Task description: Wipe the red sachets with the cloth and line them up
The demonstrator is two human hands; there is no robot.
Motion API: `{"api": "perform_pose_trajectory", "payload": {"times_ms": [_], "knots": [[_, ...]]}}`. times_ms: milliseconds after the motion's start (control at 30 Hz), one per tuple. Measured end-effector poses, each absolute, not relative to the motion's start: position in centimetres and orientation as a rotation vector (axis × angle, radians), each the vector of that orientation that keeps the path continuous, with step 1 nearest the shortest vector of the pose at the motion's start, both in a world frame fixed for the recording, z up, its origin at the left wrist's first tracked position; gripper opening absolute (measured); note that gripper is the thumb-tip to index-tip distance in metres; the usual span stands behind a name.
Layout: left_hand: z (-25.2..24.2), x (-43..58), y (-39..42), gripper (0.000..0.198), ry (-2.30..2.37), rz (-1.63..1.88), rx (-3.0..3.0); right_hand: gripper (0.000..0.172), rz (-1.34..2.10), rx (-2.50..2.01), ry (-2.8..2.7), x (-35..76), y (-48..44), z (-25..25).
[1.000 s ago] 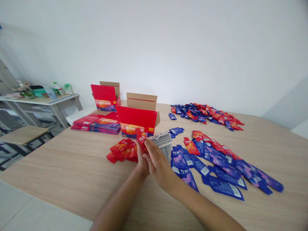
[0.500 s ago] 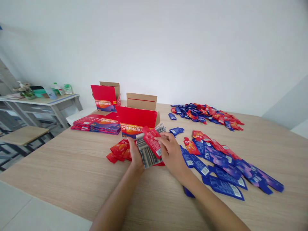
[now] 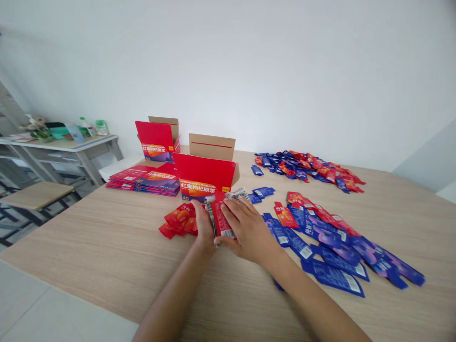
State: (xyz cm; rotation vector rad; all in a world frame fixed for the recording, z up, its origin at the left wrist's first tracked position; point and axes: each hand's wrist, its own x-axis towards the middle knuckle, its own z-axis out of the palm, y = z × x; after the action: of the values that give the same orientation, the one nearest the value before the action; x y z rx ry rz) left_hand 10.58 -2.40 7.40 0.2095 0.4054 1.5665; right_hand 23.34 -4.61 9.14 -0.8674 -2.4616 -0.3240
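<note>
Between my two hands is a thick stack of sachets (image 3: 220, 219), its red printed front with a barcode facing me and grey layered edges showing at the side. My left hand (image 3: 204, 222) grips the stack along its left side. Across the front lies my right hand (image 3: 245, 230), fingers over the upper right and thumb at the lower edge. Several red sachets (image 3: 179, 219) rest on the table just left of the stack. Behind it stands an open red carton (image 3: 203, 171), its brown flap raised. Blue sachets (image 3: 302, 244) are spread to the right of my right hand.
Another open red carton (image 3: 154, 135) stands at back left, behind a pile of flat printed cartons (image 3: 144, 183). A heap of red and blue sachets (image 3: 306, 167) lies along the far side of the table (image 3: 107, 266). A side desk (image 3: 78, 145) and stool (image 3: 37, 195) are at left.
The top red sachet, held tilted over the stack by my right fingers, now lies flat against it. My right hand has spread over the front, and the stack is turned more upright.
</note>
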Motion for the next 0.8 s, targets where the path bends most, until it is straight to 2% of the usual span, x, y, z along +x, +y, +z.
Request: {"api": "perform_pose_trajectory", "payload": {"times_ms": [133, 367, 567, 633, 800], "knots": [[7.3, 10.7, -2.4, 0.065, 0.442, 1.564, 0.21, 0.06, -0.279, -0.893, -2.438, 23.1, -5.1, 9.3], [7.1, 11.1, -2.9, 0.075, 0.383, 1.449, 0.227, 0.067, -0.274, -0.986, -2.402, 22.9, -5.9, 10.1], [6.7, 11.4, -2.9, 0.072, 0.364, 1.456, 0.314, 0.07, -0.316, -1.051, -2.425, 23.2, -6.0, 10.6], [6.7, 11.4, -3.0, 0.074, 0.382, 1.44, 0.286, 0.077, -0.289, -1.052, -2.448, 23.1, -6.2, 10.7], [7.0, 11.3, -3.1, 0.075, 0.418, 1.433, 0.215, 0.116, -0.17, -0.975, -2.525, 22.8, -6.0, 9.8]]}}
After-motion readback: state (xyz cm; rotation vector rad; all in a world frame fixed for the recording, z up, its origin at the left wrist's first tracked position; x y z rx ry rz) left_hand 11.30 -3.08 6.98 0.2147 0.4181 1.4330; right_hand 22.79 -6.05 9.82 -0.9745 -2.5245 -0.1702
